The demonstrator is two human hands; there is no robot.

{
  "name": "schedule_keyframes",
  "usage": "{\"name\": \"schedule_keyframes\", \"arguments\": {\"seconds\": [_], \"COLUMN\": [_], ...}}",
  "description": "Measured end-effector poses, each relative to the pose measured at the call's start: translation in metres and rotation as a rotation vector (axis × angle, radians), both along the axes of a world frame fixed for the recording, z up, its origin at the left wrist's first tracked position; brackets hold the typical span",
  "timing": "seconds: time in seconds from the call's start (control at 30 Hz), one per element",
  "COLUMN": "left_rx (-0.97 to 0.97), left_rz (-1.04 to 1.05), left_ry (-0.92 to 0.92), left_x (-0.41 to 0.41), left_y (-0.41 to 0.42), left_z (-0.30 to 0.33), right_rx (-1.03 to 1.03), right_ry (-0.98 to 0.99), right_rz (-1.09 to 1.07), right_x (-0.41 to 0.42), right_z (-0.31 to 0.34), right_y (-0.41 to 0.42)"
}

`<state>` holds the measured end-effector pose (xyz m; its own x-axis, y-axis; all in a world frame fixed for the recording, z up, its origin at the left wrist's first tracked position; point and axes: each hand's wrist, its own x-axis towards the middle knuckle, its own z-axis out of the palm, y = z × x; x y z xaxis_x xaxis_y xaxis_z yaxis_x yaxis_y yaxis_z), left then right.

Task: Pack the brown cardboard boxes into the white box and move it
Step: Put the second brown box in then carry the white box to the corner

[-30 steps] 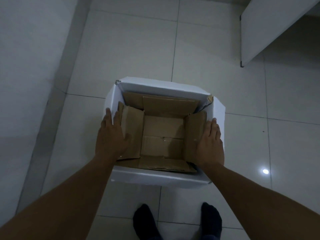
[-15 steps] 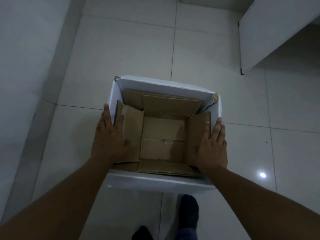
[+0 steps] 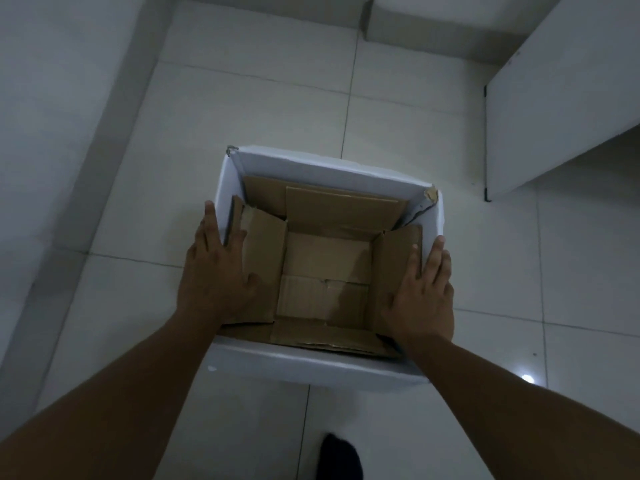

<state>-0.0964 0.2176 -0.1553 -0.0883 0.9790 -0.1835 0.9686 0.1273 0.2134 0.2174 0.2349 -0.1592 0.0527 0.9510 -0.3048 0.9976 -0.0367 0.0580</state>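
Note:
The white box [image 3: 322, 367] is held in front of me above the tiled floor, its top open. A brown cardboard box [image 3: 327, 268] sits nested inside it, flaps spread and its inside bare. My left hand [image 3: 214, 271] grips the white box's left wall, fingers outside and thumb over the brown flap. On the opposite wall my right hand [image 3: 424, 289] grips the same way, fingers along the outside. The white box's far right corner is torn.
A wall [image 3: 52, 98] with a skirting runs along the left. A white furniture panel [image 3: 554, 109] stands at the right, and a low white step [image 3: 433, 29] lies ahead. One dark-socked foot [image 3: 341, 457] shows on the floor below the box.
I have walked forward with the box in both hands; the wall ahead and the panel came closer. Two feet were in view before, now only one. The grip is unchanged.

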Motion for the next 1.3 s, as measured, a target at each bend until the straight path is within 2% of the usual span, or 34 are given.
{"name": "schedule_keyframes", "arguments": {"seconds": [0.3, 0.8, 1.3], "left_rx": [-0.016, 0.023, 0.043], "left_rz": [-0.038, -0.113, -0.082], "left_ry": [0.048, 0.015, 0.065], "left_x": [-0.004, -0.003, 0.015], "left_y": [0.101, 0.302, 0.466], "left_z": [-0.002, -0.005, -0.012], "right_rx": [0.019, 0.067, 0.087], "right_ry": [-0.005, -0.023, -0.003], "right_rz": [-0.015, -0.044, 0.003], "right_x": [0.000, 0.002, 0.026], "right_z": [-0.003, -0.003, -0.006], "right_y": [0.093, 0.284, 0.465]}}
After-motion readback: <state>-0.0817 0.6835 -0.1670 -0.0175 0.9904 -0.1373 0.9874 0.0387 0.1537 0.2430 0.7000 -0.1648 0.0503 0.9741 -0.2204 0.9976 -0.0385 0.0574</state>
